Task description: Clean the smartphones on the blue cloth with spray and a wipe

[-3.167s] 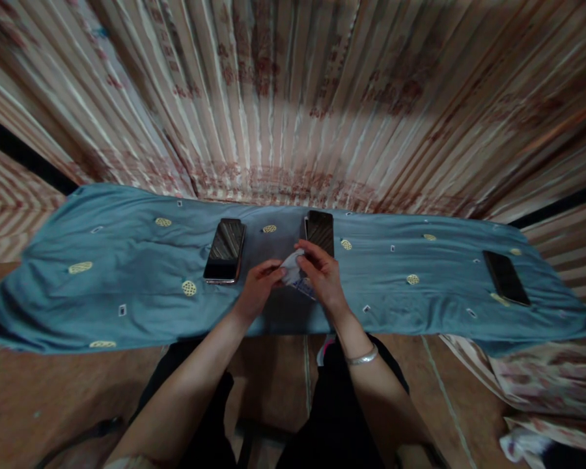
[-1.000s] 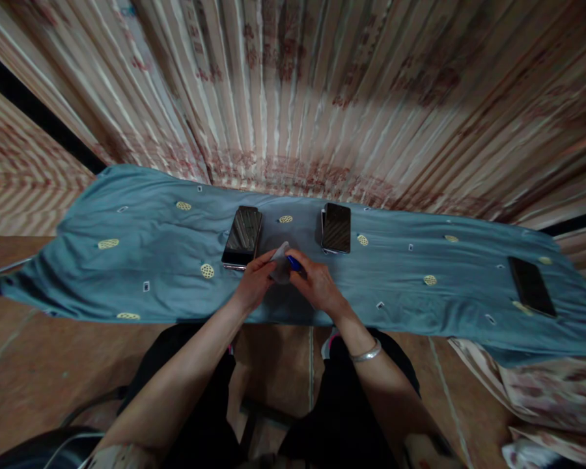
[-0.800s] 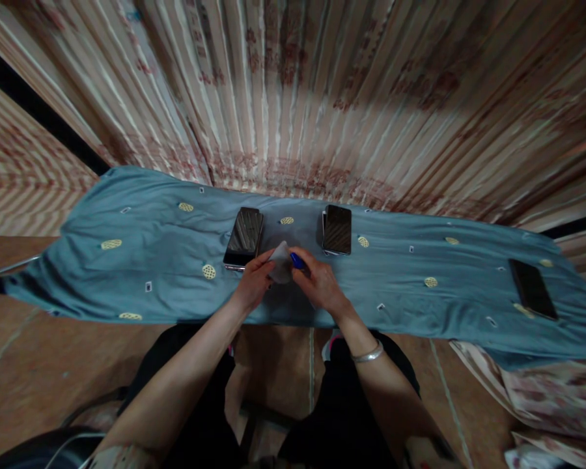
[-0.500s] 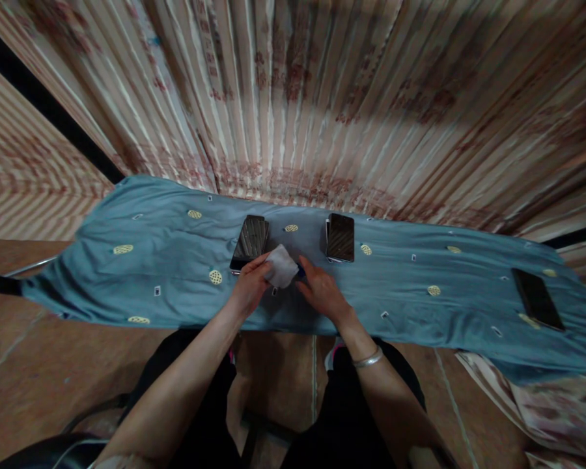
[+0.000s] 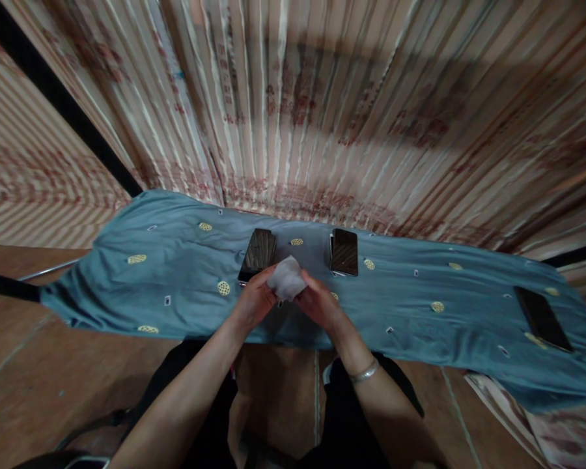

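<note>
A small white cloth point(image 5: 288, 279) is held up above the near half of the table, between both hands. My left hand point(image 5: 256, 299) is closed on its left edge, and my right hand point(image 5: 321, 299) grips its right edge. Whether anything lies beneath the cloth is hidden. Just beyond my left hand, dark phones point(image 5: 258, 253) lie stacked, their lower end close to the fingers. A second stack of phones point(image 5: 345, 251) rests beyond my right hand, apart from it.
A blue-green cloth with yellow pineapples point(image 5: 176, 267) covers the long narrow table. Another dark phone point(image 5: 542, 319) lies near its right end. A pleated curtain point(image 5: 293, 130) hangs along the far edge, and a black pole point(image 5: 68, 104) slants at the left.
My right hand has come in to grip the white cloth; before, it was beside the cloth with a dark blue thing at its fingertips, now out of sight. The view has tilted up slightly.
</note>
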`<action>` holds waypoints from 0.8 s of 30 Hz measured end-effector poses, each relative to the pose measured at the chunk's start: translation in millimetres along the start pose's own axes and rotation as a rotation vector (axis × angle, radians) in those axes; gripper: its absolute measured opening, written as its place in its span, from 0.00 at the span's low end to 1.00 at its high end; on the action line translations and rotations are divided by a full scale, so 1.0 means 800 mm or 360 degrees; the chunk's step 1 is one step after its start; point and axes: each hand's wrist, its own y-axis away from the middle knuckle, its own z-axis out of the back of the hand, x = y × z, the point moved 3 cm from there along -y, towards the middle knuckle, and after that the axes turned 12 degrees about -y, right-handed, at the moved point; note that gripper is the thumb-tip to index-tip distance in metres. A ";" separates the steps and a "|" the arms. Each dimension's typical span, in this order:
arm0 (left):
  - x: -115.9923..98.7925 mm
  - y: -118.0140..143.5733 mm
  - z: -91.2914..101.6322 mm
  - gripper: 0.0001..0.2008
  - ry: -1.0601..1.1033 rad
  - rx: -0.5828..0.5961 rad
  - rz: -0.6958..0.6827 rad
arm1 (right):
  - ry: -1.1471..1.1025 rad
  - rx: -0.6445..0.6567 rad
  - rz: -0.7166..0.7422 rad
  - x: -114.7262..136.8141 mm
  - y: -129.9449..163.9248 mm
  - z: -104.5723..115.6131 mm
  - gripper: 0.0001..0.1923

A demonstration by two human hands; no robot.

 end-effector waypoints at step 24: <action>-0.020 -0.080 0.130 0.34 -0.1133 -0.0803 -0.0478 | -0.0106 -0.0528 0.0448 -0.047 -0.077 0.007 0.09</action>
